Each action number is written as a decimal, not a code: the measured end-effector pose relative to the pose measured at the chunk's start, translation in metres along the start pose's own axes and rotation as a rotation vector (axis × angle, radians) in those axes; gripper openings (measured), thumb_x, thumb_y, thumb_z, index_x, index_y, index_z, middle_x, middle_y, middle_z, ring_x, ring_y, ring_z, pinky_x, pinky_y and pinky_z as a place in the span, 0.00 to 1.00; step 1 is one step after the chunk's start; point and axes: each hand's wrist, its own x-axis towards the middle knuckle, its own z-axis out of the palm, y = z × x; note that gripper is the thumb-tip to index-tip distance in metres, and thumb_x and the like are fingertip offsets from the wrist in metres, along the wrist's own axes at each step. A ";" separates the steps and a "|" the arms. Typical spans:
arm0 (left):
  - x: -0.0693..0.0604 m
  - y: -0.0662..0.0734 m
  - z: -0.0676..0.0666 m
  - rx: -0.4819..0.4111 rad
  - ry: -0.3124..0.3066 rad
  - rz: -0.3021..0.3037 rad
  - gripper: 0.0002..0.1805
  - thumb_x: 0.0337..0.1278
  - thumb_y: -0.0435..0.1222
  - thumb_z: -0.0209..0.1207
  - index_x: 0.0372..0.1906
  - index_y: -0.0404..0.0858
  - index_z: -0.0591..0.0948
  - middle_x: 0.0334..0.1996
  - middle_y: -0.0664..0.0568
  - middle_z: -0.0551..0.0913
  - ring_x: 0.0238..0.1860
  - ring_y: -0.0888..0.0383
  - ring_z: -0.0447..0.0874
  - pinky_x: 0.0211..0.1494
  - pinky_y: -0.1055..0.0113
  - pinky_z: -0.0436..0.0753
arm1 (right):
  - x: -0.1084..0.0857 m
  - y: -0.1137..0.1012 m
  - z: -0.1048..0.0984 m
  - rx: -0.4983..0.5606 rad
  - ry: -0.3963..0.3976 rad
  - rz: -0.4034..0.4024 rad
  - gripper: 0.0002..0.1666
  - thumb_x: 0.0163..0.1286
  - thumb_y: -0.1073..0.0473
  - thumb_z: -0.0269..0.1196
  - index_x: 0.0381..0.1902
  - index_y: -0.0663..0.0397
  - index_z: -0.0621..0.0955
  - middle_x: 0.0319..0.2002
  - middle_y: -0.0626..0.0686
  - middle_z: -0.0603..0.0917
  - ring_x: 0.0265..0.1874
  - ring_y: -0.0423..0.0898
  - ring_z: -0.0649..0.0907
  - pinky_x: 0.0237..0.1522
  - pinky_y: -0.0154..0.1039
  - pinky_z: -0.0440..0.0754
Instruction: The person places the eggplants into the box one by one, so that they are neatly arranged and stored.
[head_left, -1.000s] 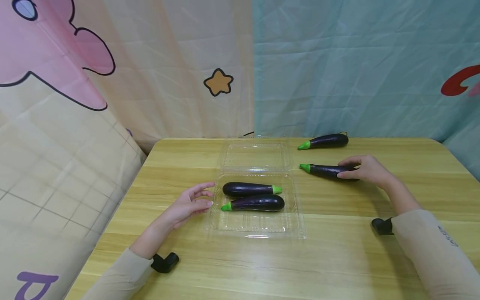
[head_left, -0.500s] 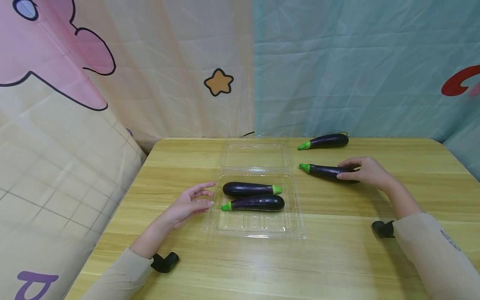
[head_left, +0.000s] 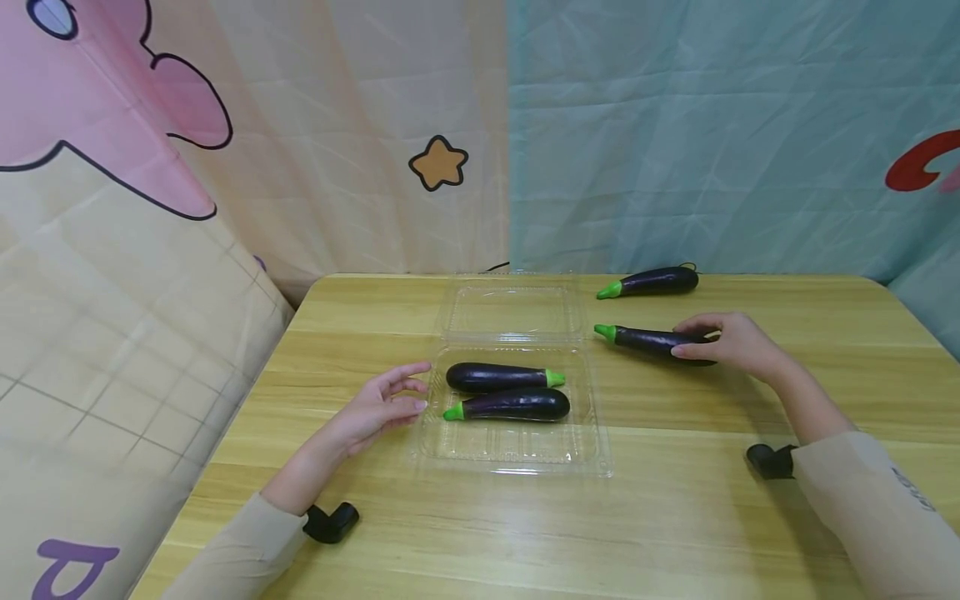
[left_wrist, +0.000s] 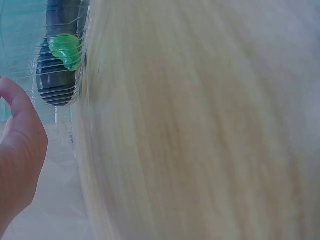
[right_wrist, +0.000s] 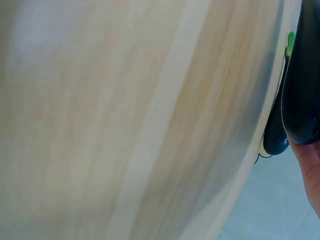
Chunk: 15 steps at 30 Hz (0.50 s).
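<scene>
Pinching glossy eggplant (head_left: pixel 647 341), ribbed plastic tray (head_left: pixel 517 446)

Two eggplants (head_left: pixel 517 405) lie in the clamshell (head_left: pixel 517 450); right of it, a third eggplant (head_left: pixel 643 340) is before a fourth (head_left: pixel 662 281) by the desk's back edge (head_left: pixel 787 280).

Printed cloth (head_left: pixel 337 100) hung behind a wooden table (head_left: pixel 675 517)

It ran peach at centre, blue-green at right, gridded cream at left, with a pink figure (head_left: pixel 105 108), an orange star (head_left: pixel 438 163) and a red shape (head_left: pixel 903 172). Pale glare (head_left: pixel 495 508) lay on the table.
</scene>
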 end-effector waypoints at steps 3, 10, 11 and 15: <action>0.000 0.000 0.000 -0.002 0.002 -0.003 0.35 0.57 0.26 0.56 0.69 0.32 0.57 0.49 0.45 0.69 0.38 0.62 0.77 0.42 0.71 0.79 | -0.001 -0.003 0.000 -0.005 0.006 -0.007 0.34 0.58 0.42 0.66 0.53 0.62 0.78 0.51 0.64 0.78 0.51 0.59 0.75 0.48 0.53 0.75; 0.000 0.001 0.000 -0.004 0.000 -0.005 0.35 0.57 0.26 0.56 0.69 0.32 0.57 0.49 0.45 0.68 0.38 0.61 0.77 0.43 0.71 0.79 | -0.005 -0.011 -0.002 0.010 0.010 -0.028 0.32 0.58 0.44 0.67 0.52 0.61 0.79 0.49 0.62 0.79 0.47 0.57 0.78 0.40 0.37 0.79; 0.000 0.001 0.000 -0.004 -0.001 -0.005 0.35 0.57 0.26 0.56 0.69 0.32 0.57 0.49 0.44 0.68 0.38 0.61 0.77 0.43 0.71 0.80 | -0.005 -0.012 -0.002 0.012 0.010 -0.033 0.32 0.58 0.44 0.67 0.52 0.62 0.79 0.49 0.62 0.80 0.47 0.57 0.78 0.39 0.36 0.79; -0.001 0.001 0.001 -0.001 -0.003 -0.008 0.35 0.58 0.26 0.56 0.69 0.32 0.57 0.50 0.43 0.68 0.38 0.61 0.77 0.43 0.71 0.80 | -0.007 -0.017 -0.003 0.012 0.018 -0.053 0.30 0.58 0.46 0.67 0.51 0.62 0.79 0.47 0.62 0.80 0.45 0.56 0.78 0.38 0.34 0.79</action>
